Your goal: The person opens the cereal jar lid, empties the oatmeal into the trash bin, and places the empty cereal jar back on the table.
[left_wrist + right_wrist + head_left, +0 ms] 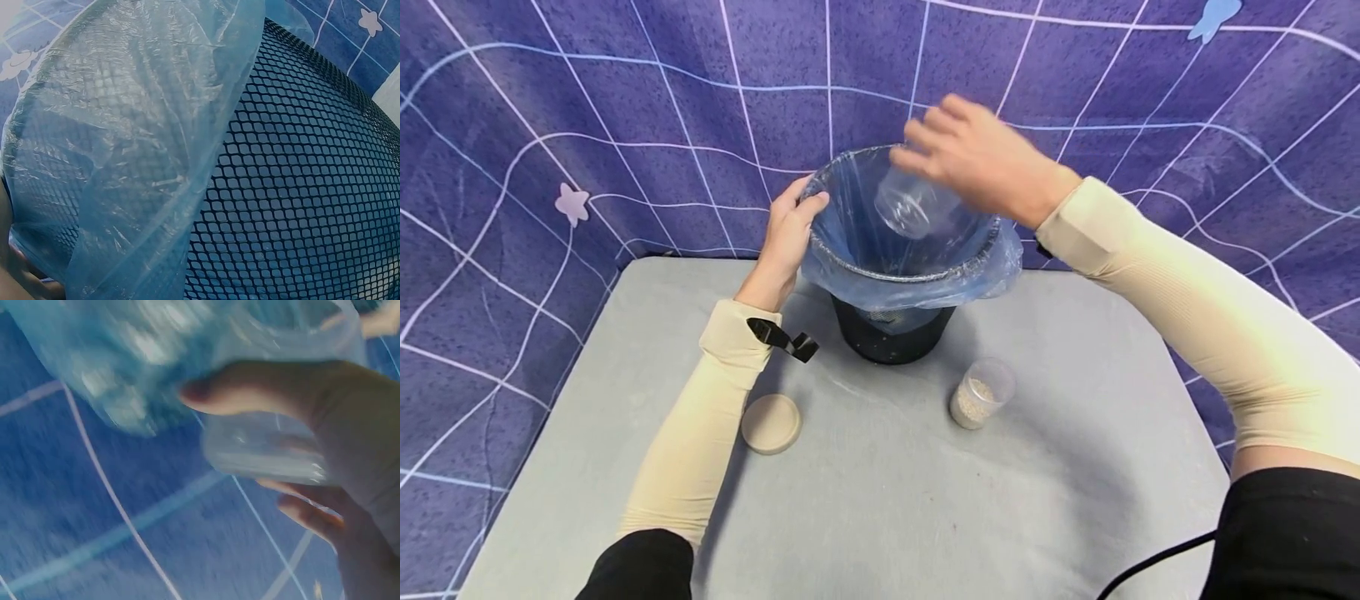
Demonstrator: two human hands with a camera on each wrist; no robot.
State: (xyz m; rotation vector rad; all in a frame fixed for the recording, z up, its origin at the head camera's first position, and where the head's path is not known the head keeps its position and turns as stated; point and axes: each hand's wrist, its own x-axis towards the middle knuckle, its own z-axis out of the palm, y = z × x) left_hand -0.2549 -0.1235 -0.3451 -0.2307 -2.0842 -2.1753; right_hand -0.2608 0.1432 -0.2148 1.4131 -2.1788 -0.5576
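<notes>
A black mesh bin [891, 333] lined with a blue plastic bag [925, 275] stands at the back middle of the grey table [880, 500]. My left hand [786, 233] grips the bin's left rim, thumb over the edge. My right hand [977, 158] holds a clear plastic jar [910, 207] tilted over the bin's mouth. In the right wrist view my thumb [250, 394] and fingers wrap the clear jar [275, 450], blurred. The left wrist view shows only the mesh wall [300, 187] and the bag's overhang [137, 156].
A second clear jar [981, 393] with pale grains stands on the table in front of the bin. A round beige lid [771, 423] lies by my left forearm. A purple grid-patterned cloth [625, 125] surrounds the table. A black cable [1157, 562] runs at bottom right.
</notes>
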